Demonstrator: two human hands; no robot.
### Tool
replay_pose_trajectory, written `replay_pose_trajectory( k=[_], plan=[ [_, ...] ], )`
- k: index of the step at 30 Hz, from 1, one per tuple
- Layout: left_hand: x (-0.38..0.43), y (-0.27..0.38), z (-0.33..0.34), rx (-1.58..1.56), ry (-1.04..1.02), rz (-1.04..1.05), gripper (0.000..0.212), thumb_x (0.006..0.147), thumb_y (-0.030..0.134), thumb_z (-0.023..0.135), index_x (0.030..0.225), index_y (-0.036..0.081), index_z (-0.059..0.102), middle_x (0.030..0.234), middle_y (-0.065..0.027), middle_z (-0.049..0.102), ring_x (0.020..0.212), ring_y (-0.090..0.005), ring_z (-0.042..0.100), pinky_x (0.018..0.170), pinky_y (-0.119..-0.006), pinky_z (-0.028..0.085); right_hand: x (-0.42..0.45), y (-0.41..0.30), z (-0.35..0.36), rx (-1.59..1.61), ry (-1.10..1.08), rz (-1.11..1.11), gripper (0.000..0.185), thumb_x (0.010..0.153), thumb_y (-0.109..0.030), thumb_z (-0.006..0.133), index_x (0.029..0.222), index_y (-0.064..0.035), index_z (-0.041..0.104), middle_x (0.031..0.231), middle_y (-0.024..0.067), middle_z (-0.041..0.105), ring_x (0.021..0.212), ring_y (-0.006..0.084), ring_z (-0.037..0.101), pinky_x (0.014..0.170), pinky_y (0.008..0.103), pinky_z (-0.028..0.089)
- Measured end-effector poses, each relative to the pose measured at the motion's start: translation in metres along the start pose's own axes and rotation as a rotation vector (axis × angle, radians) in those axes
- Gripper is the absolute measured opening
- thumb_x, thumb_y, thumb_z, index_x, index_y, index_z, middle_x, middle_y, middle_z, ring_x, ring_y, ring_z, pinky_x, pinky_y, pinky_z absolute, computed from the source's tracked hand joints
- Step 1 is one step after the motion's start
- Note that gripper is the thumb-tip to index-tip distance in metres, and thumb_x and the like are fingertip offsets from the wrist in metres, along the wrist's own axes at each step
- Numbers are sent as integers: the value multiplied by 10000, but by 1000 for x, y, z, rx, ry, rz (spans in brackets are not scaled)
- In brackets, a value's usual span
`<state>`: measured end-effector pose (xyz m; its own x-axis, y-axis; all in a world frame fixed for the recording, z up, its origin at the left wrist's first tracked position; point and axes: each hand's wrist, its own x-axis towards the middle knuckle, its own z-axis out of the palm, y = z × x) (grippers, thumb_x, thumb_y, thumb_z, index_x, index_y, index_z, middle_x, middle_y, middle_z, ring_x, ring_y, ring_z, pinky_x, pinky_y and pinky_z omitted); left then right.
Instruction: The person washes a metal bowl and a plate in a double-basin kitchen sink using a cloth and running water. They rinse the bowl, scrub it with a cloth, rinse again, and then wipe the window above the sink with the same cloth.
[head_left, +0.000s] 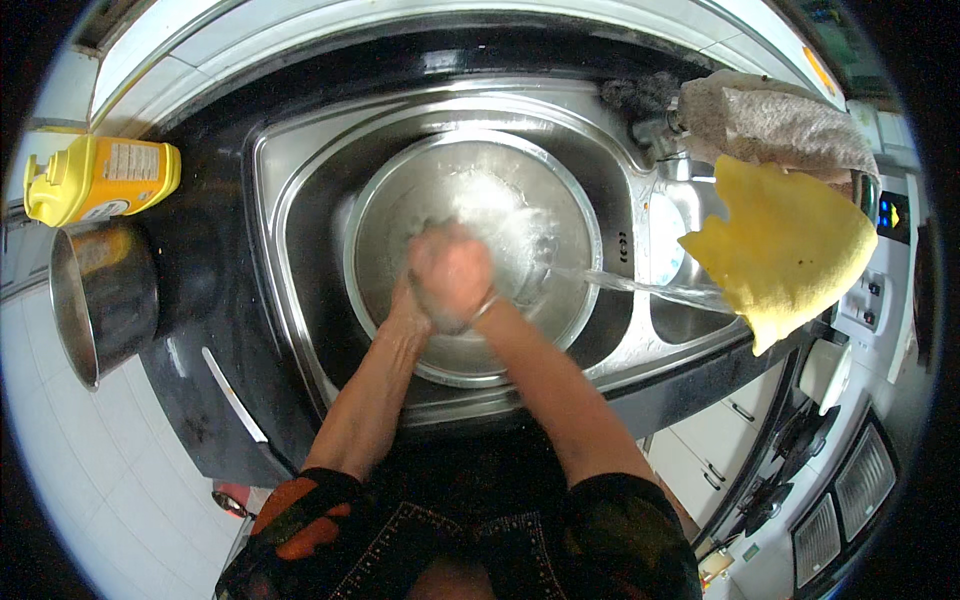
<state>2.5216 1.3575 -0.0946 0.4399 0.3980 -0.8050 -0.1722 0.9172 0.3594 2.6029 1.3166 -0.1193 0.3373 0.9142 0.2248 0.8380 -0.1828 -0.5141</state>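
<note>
Both my hands are pressed together over a large round stainless steel basin (517, 330), blurred by motion. The upper one seems to be my right hand (463, 266), with a thin band at its wrist. Against it from the left lies my left hand (414, 289), mostly covered. Whether anything is between the palms cannot be seen. The basin sits in the big bowl of a steel sink (304, 225), and water lies in it. A clear stream of water (637, 285) runs in from the right, its outlet hidden behind a yellow cloth (791, 244).
Left on the black counter (206, 277) are a yellow plastic jug (131, 180), a steel pot (116, 292) tipped on its side near the edge, and a knife (234, 397). At right, a grey towel (795, 127) hangs by the faucet (667, 142), above a smaller sink bowl (690, 326).
</note>
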Motion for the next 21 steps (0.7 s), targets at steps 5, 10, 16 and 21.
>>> replay_pose_trajectory(
  k=[5, 10, 16, 21],
  plan=[
    [12, 30, 1, 5, -10, -22, 630, 954, 416, 513, 1431, 49, 328, 1468, -170, 326, 1348, -302, 332, 1096, -483, 300, 12, 54, -38, -89, -142, 673, 423, 913, -405, 520, 1138, -47, 527, 1119, 311, 537, 835, 443, 637, 739, 496, 543],
    [1, 41, 3, 187, 12, -92, 983, 808, 643, 603, 1501, 120, 143, 1555, -167, 75, 1406, -417, 117, 1038, -695, 215, 2, 72, -36, -225, -217, 751, 581, 877, -494, 561, 1268, -75, 466, 1247, 320, 427, 1144, 442, 493, 963, 506, 424],
    [24, 31, -15, 54, -188, -238, 797, 826, 693, 527, 1369, 120, 413, 1334, -121, 465, 1184, -298, 476, 953, -550, 420, -1, -17, -30, 289, -224, 196, 349, 721, -305, 721, 969, -68, 653, 1048, 192, 528, 996, 373, 523, 855, 469, 447],
    [50, 32, -45, -103, -787, -322, 562, 909, 573, 518, 1218, 106, 557, 1090, -81, 593, 989, -193, 578, 849, -317, 504, 2, -88, -72, 213, -180, -97, 279, 786, -324, 673, 851, -52, 660, 971, 172, 554, 867, 325, 566, 728, 417, 493]
  ],
)
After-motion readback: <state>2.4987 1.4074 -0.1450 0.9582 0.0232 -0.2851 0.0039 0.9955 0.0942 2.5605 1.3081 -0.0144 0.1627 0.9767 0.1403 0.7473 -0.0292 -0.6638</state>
